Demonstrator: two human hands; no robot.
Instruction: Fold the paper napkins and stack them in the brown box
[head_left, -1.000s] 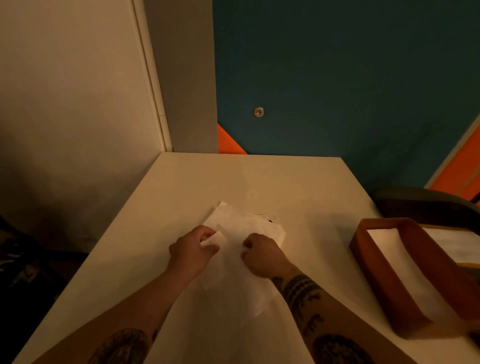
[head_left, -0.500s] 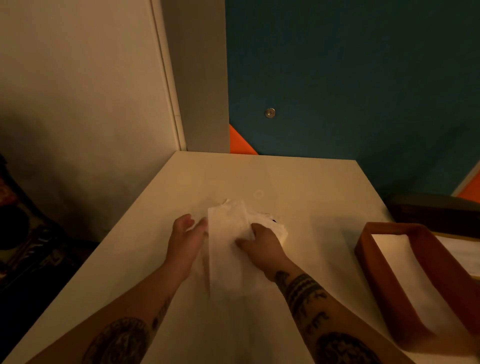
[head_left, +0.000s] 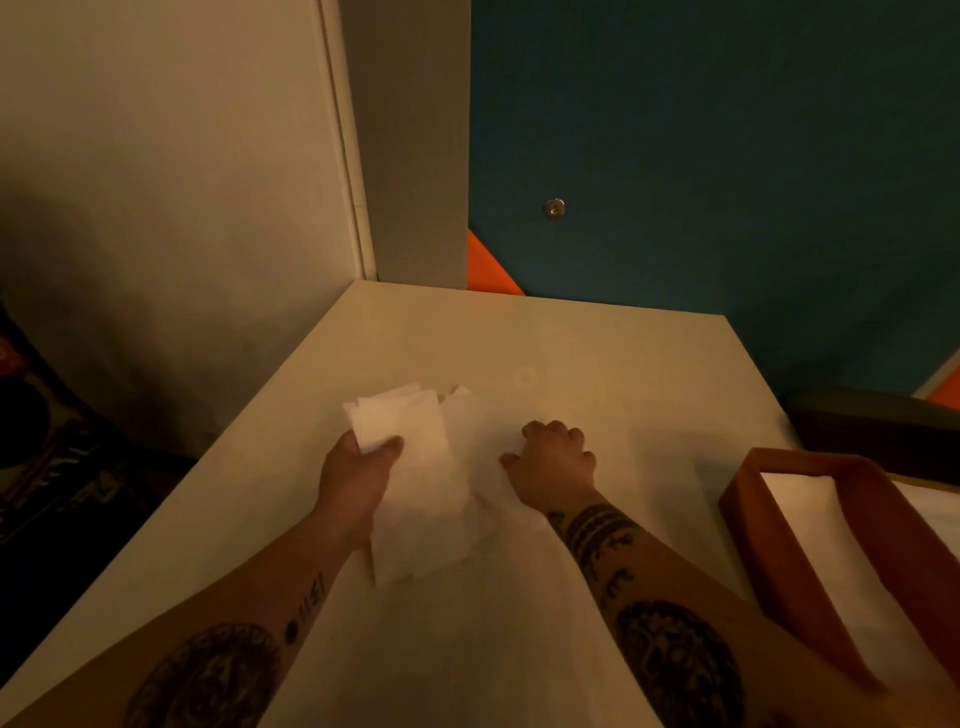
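A white paper napkin (head_left: 415, 467), folded into a long strip, lies over the middle of the pale table (head_left: 597, 353). My left hand (head_left: 358, 473) pinches its far left part between thumb and fingers, lifting that end. More white napkins (head_left: 483, 431) lie flat just right of it. My right hand (head_left: 556, 462) rests knuckles-up on those napkins with fingers curled; whether it pinches a sheet is hidden. The brown box (head_left: 769, 525) stands at the right edge with white napkins (head_left: 815, 519) inside.
The table butts against a cream wall and grey pillar at the back left, with a teal wall behind. A dark chair back (head_left: 872, 421) sits beyond the box. The floor at left is dark and cluttered.
My left hand has taken hold of the folded napkin's far end and lifted it leftward. My right hand has slid right off that napkin onto the sheets beside it.
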